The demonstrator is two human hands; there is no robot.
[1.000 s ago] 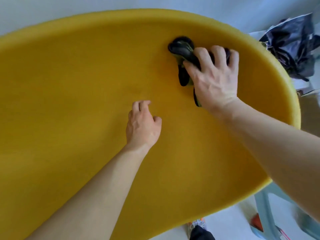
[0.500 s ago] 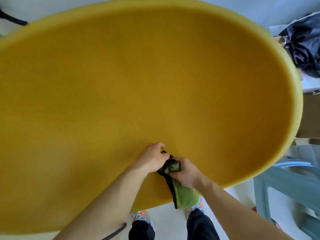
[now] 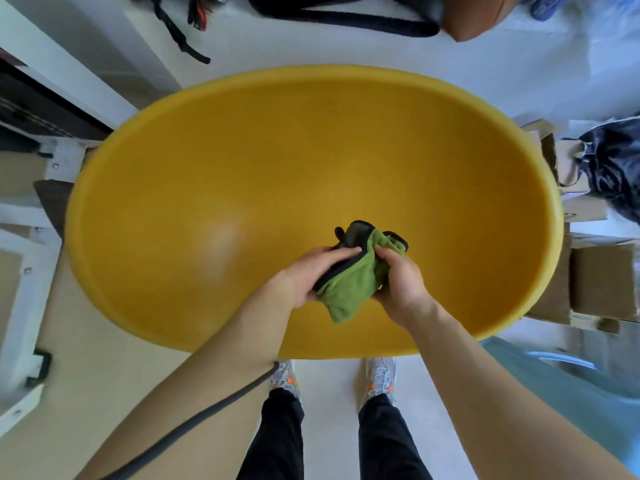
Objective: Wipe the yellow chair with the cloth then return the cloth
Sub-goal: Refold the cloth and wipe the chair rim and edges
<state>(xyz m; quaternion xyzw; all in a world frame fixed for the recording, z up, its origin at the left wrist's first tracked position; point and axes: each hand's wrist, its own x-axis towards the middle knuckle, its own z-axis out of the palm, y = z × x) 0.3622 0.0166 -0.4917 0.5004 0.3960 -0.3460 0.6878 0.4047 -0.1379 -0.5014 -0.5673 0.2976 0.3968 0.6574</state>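
Note:
The yellow chair [image 3: 242,174] is a wide bowl-shaped seat that fills the middle of the head view, seen from above. A green cloth [image 3: 353,285] with a black edge is bunched up above the seat's near part. My left hand [image 3: 304,278] grips its left side and my right hand [image 3: 401,282] grips its right side. The cloth hangs between both hands, lifted off the seat surface.
Cardboard boxes [image 3: 602,282] and a dark plastic bag [image 3: 613,168] stand right of the chair. A teal plastic stool [image 3: 554,372] is at the lower right. White shelving [image 3: 31,188] lies left. Black straps [image 3: 180,32] and a brown ball [image 3: 478,15] are on the floor beyond.
My right hand drew the cloth from the seat's far right down to its near edge, where my left hand joined it. Both hands now hold the cloth up; the view pulled back.

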